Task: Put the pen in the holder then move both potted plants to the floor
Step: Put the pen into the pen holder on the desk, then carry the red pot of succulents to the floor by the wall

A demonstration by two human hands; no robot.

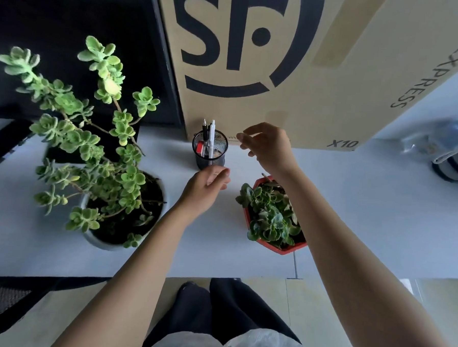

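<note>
Black wire-mesh holder upright on white desk, just in front of cardboard box printed "SF EXPRESS". White pen standing in holder, tip end poking above rim; a black pen beside it, plus a red item lower inside, too small to identify.

Large potted plant at left of desk: pale round pot, dark soil, long branching stems with fuzzy light-green leaf clusters spreading up and leftward. Small potted plant at right of holder, nearer desk edge: red angular pot, compact darker green rosettes. Both pots on desk, well apart, holder between and behind them.

Left hand hovering just in front of holder, fingers loosely curled, nothing gripped; contact with holder not determinable. Right hand raised to right of holder, above rear of small plant, fingers spread and relaxed, empty. Right forearm crossing over red pot, hiding part of its rim.

Surroundings: dark monitor behind large plant, branches overlapping it. Dark flat object at far left of desk. Blurred bag or wrapped item at far right of desk. Mesh chair part lower left. Pale floor below desk edge; dark trousers visible.
</note>
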